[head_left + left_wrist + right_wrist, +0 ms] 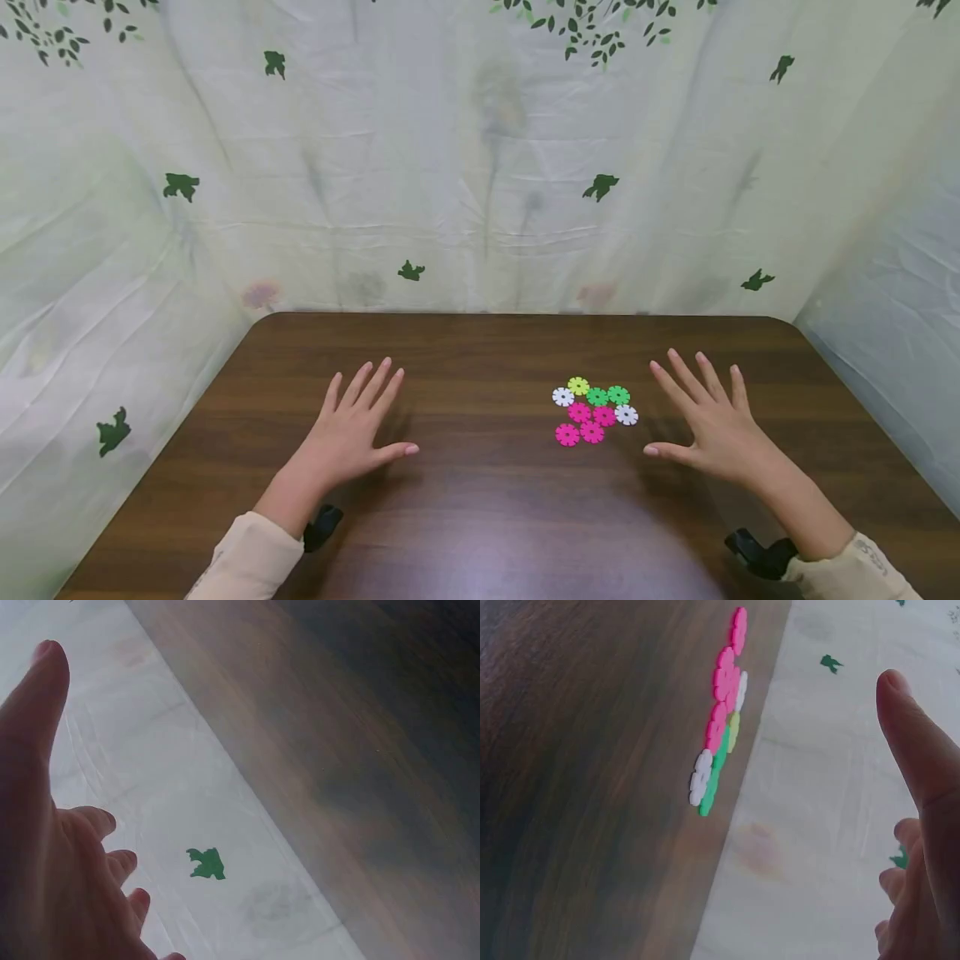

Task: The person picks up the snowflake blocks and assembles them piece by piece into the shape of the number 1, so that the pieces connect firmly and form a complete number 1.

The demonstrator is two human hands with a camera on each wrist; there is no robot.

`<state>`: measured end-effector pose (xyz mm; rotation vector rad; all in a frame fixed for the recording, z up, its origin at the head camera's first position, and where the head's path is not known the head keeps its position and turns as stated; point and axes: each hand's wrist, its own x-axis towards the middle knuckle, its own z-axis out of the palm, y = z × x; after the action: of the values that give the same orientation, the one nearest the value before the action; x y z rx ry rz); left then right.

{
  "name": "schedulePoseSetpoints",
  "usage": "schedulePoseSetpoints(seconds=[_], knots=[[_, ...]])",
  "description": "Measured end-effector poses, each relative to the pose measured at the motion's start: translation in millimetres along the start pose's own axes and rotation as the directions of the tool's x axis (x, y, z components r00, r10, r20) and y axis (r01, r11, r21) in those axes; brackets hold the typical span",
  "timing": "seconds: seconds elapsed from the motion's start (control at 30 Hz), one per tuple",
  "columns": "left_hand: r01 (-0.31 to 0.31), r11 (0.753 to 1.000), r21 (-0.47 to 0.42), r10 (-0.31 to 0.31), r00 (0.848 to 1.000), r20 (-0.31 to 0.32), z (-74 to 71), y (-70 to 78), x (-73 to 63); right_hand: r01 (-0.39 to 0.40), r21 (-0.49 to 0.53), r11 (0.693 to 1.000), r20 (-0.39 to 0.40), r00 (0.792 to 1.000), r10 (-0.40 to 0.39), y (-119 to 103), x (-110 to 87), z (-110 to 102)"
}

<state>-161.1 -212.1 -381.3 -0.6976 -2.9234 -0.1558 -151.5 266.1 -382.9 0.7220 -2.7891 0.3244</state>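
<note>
**Two spread hands on a wooden table, nine small discs beside the right**

Cream sleeves [251, 560], a pair, enter nearest my head view. Dark wrist devices [761, 557], two, one at each wrist.

Left hand [352, 437]: fingers straight and spread, thumb held out toward the middle. The discs lie well apart from it, off to its right; my left wrist view shows only fingers, table and sheet.

Right hand [716, 433]: fingers likewise straight and fanned, thumb pointing inward. The discs lie just left of its fingertips, near but apart.

Notched discs [603, 416], nine, flat in one close cluster: four pink [567, 434] at the near side, two white [563, 397] at opposite sides, two green [618, 395] and one yellow [578, 386] toward the far side. My right wrist view sees them edge-on, beyond the thumb.

Table [487, 517]: dark brown, wood-grained, far corners rounded.

Backdrop sheet [450, 167]: pale, creased, printed with green birds [599, 187] and, highest, leafy sprigs [573, 25].
</note>
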Motion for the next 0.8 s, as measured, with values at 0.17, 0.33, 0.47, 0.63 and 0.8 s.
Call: schedulePoseSetpoints(seconds=[0.17,0.33,0.47,0.63,0.8], knots=[[-0.052,0.998,-0.039,0.051,0.998,-0.041,1.8,2.2,6.1,0.018,0.067,0.998,-0.008,1.000,-0.018,0.9,3.6,0.3],[-0.130,0.989,-0.072,0.121,0.985,-0.121,4.4,14.7,19.3,-0.003,0.169,0.986,0.020,1.000,0.000,2.2,9.7,2.4],[-0.173,0.979,-0.107,0.153,0.973,-0.174,8.2,33.0,33.3,-0.005,0.211,0.977,0.018,1.000,0.001,5.5,16.8,12.1],[-0.217,0.957,-0.194,0.178,0.964,-0.199,20.5,60.6,50.8,-0.074,0.281,0.957,0.077,0.996,0.054,9.6,23.0,26.8],[-0.207,0.919,-0.336,0.158,0.973,-0.167,37.8,85.8,66.8,-0.160,0.349,0.924,0.136,0.983,0.119,11.8,24.6,36.8]])
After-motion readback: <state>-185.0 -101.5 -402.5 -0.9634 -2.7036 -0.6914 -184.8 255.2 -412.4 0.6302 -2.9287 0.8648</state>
